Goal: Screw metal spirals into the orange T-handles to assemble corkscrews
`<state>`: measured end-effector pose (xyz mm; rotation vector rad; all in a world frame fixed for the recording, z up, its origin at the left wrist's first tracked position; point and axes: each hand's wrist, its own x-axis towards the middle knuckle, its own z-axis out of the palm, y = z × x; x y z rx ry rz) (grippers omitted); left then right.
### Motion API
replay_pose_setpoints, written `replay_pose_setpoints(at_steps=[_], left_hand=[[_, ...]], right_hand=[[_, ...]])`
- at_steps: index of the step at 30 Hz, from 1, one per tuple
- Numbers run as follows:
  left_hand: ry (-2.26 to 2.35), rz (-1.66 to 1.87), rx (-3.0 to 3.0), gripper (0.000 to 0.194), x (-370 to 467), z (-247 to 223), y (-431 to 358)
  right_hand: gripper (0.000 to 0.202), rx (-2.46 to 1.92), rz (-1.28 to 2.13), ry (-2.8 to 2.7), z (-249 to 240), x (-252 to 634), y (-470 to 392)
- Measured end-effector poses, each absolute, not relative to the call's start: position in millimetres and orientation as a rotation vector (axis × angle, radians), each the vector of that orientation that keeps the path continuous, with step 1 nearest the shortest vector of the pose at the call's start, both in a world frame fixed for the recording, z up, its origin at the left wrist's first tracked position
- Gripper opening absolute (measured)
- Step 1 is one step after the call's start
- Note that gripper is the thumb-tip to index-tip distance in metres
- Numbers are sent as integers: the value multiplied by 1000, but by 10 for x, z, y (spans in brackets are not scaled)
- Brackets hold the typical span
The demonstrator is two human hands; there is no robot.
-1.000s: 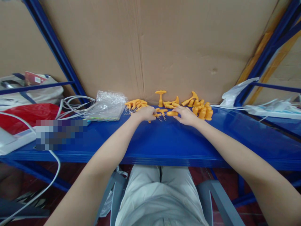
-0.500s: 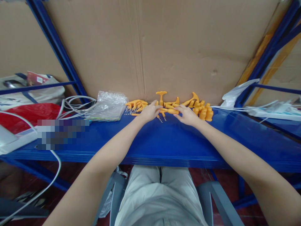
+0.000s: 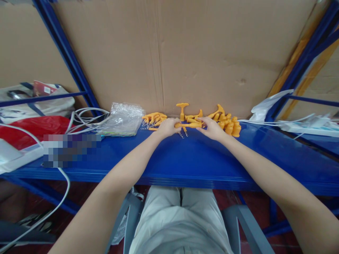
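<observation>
My left hand is closed on the left end of a yellow corkscrew piece, which lies level over the blue table. The fingers of my right hand grip its thicker right end. Two metal spirals poke out just below it. Behind my hands a yellow T-handled corkscrew stands upright. Yellow handles with metal spirals are heaped left of my left hand. Several yellow sleeves stand bunched to the right of my right hand.
Clear plastic bags lie left of the handles, beside white cables. Farther left are a red bag and a white cloth bag. Blue frame posts rise at both sides, with cardboard behind. A white power strip is at right.
My left hand has come down and its fingers have closed round the left end of the yellow piece. My right hand keeps its hold on the other end.
</observation>
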<state>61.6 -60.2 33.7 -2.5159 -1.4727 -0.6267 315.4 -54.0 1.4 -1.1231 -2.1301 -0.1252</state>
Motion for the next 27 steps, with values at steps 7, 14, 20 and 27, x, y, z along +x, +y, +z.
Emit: replay_pose_setpoints(at_steps=[7,14,20,27], left_hand=[[-1423,-648,-2486,31,599,230,-525],[-1295,-765,-2465,25,547,145,-391],[-1241,-843,-2459,27,527,122,-345],[-1204,-864,-2456,28,522,99,-320]], right_hand=[[48,-1083,287,-1943,-34,3196,-447],[43,-1010,591,-1887,17,3262,-474],[27,-1075,855,-1712,105,3204,-586],[18,-1195,956,-1586,175,3106,-689]])
